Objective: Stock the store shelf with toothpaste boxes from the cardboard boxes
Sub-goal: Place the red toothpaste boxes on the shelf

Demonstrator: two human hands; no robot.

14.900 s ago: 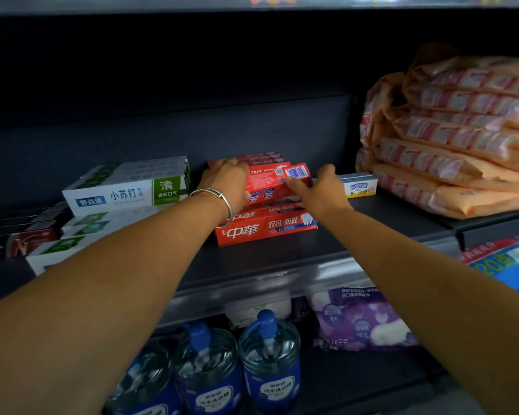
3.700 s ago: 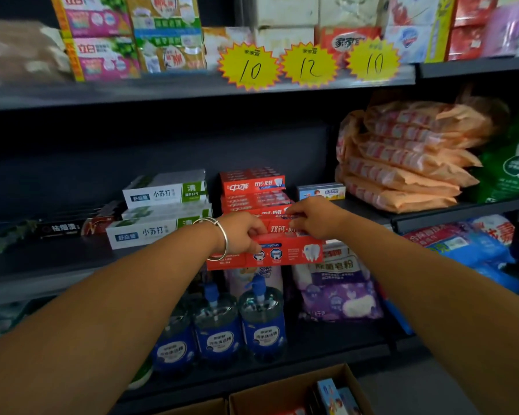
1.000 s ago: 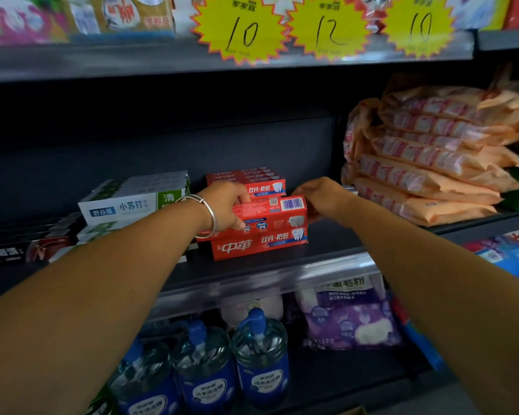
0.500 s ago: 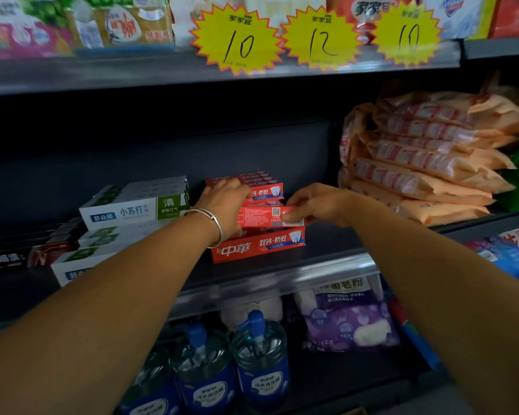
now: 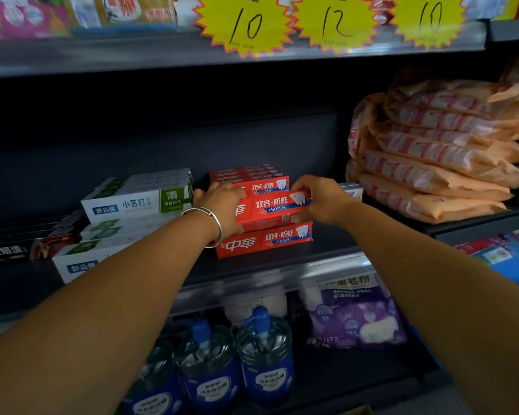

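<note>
- Your left hand (image 5: 222, 205) and right hand (image 5: 318, 202) each grip one end of a red box (image 5: 274, 206), fingers curled round it.
- Half a second ago the box showed its barcode side; now its printed front faces you.
- It sits on the near red stack (image 5: 264, 239), mid-shelf (image 5: 282, 272), right of the white boxes (image 5: 138, 199).
- This box looks nearly placed: square it, let go.

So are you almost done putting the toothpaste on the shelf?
Partly. Red toothpaste boxes already sit stacked at the back, with one more at the front edge. Right now the left hand and right hand hold another red box just above that front one. The cardboard boxes aren't in view, so I can't tell how many remain.
</note>
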